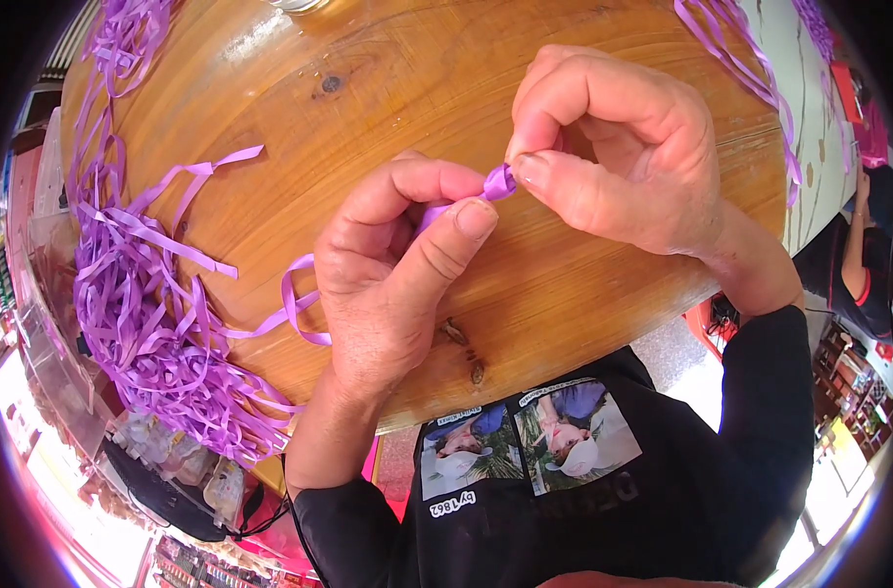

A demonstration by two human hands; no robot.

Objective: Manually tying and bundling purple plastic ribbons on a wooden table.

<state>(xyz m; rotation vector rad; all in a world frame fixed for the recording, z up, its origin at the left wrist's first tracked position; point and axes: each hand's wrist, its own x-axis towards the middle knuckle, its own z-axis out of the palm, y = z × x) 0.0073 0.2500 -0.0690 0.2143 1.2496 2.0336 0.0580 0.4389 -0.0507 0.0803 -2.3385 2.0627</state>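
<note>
Purple ribbon [498, 183] was pinched between both hands above the round wooden table [387, 88]. The left hand [392, 269] was closed around a strip, thumb pressed against its folded end; the right hand [608, 157] nipped that same small fold between thumb and forefinger. My guess was that the folding was only begun: one little knot-like bend was formed, and a long tail [294, 304] trailed loose. A heap of cut strips [143, 314], too many to count, lay at the left edge, with a few more strands [735, 69] at the right. One piece was in hand.
</note>
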